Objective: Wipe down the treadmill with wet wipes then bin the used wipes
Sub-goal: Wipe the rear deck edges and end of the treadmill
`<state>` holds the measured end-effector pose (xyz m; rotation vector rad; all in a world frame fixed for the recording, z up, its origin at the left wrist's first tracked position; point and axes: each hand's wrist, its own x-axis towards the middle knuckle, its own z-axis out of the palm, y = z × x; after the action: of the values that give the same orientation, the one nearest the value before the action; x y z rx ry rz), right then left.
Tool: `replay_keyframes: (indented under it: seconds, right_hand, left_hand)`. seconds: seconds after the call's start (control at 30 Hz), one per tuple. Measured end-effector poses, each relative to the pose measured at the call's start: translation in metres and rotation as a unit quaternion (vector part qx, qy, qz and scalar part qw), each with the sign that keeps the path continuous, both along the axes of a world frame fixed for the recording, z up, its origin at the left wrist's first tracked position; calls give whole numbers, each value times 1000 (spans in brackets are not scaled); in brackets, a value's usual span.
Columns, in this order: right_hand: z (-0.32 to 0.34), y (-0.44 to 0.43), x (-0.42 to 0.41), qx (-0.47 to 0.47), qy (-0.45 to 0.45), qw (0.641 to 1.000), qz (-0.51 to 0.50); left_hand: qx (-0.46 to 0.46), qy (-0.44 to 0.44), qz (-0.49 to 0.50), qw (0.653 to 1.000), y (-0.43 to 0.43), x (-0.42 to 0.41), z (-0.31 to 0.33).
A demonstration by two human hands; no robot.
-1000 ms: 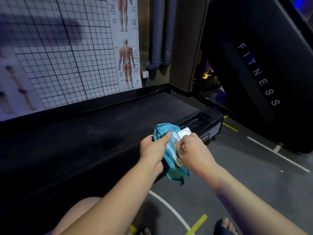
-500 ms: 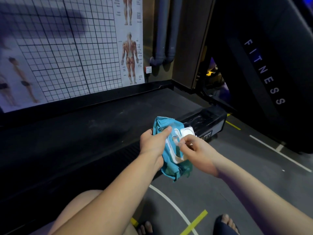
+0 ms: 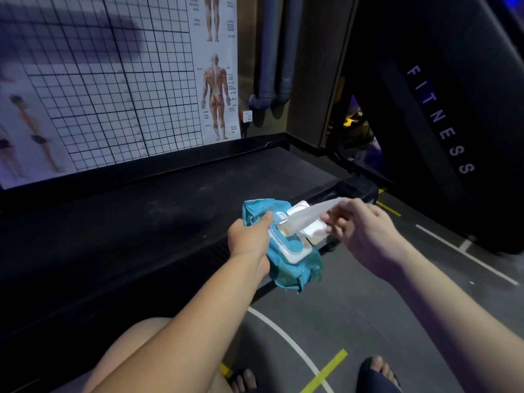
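— Since a second ago the right grip (image 3: 365, 234) has swung out to the right and drawn a wet wipe (image 3: 307, 217) partway out of the pack (image 3: 283, 256). Before, its fingertips were down at the opening.

— Start from the left, though. What is the other one doing?

— The left grip (image 3: 251, 236) is wrapped round the teal pack, thumb pressed on top beside the opening. It holds the pack in the air over the near edge of the treadmill (image 3: 141, 222). Just right of that thumb the white flip lid (image 3: 313, 232) stands open.

— And the wipe?

— It stretches from the opening, right of the left grip, up to the right grip, which pinches its far end between thumb and fingertips. Its lower end looks to be inside the pack yet.

— Which step is this?

— Fetching a wipe, I'd judge. The treadmill belt lies beyond and left of both grips, with nothing touching it.

— Next move?

— Likely a steady pull away from the left grip until the sheet comes free, while the left holds firm so the pack doesn't follow. A second sheet may drag out with it. Then the wipe goes to the belt or side rail. No bin is in view.
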<state>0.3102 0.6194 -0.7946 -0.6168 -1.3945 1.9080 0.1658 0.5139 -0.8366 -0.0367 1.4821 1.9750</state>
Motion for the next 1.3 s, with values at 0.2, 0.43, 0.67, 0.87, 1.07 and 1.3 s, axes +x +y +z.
replay_keyframes:
  seconds: [0.2, 0.43, 0.67, 0.87, 1.07, 1.3]
  right_hand:
    - [-10, 2, 5, 48, -98, 994, 27]
    - [-20, -17, 0, 97, -189, 974, 80]
    - [-28, -26, -6, 98, -158, 983, -4]
    - [-13, 6, 12, -30, -47, 989, -134]
    - [2, 32, 13, -18, 7, 988, -154]
    - [18, 78, 9, 87, 1, 952, -294]
  left_hand:
    - [-6, -3, -10, 1000, -2, 0, -6]
    - [7, -18, -29, 999, -8, -5, -1]
    - [-23, -13, 2, 1000, -17, -14, -17]
    - [-19, -11, 91, 996, -22, -32, -21]
    - [2, -29, 119, 992, 3, -36, -11]
    - [-37, -8, 133, 990, 42, -53, -16]
